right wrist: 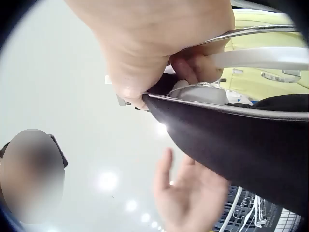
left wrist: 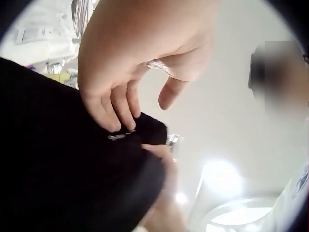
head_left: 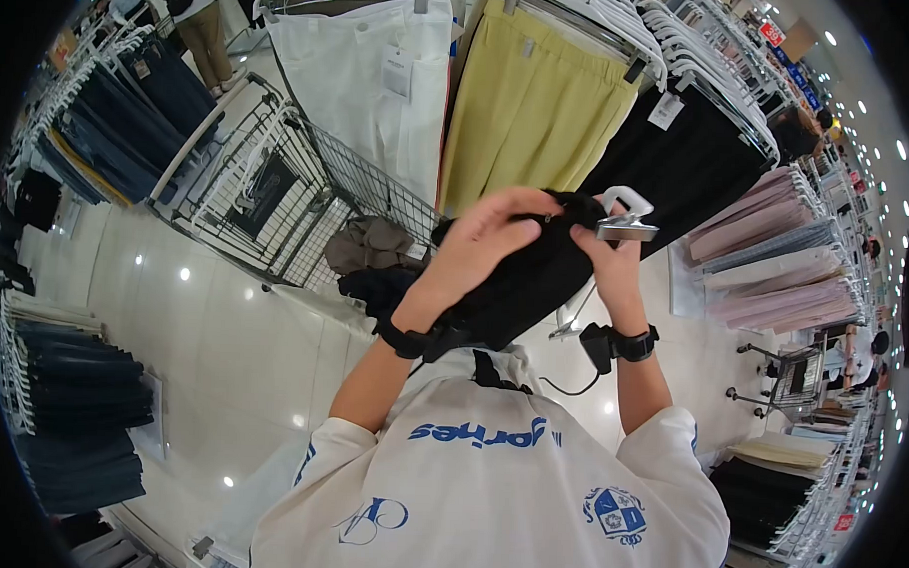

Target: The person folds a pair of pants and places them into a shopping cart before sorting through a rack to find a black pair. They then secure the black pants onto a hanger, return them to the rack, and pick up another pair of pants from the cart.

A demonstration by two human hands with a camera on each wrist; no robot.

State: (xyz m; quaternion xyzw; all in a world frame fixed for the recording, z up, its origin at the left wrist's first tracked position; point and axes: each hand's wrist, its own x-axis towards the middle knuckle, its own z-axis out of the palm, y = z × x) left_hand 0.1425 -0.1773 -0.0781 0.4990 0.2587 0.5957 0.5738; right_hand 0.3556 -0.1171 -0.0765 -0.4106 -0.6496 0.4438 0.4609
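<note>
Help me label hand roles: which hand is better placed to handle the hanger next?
Right, most likely: the right hand holds the hanger and the edge of the black garment. The left hand touches only the garment, its thumb free.

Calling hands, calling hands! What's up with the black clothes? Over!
Left hand touching black garment. Right hand gripping garment and hanger together. Garment held up above the floor. Hanger close by, might get in the way.

Left arm (head_left: 363,383) and right arm (head_left: 641,393) reach forward, bringing the hands near each other; the left hand (head_left: 481,237) slants inward, fingers loosely bent, thumb apart from them, while the right hand (head_left: 617,268) pinches with its thumb against curled fingers
</note>
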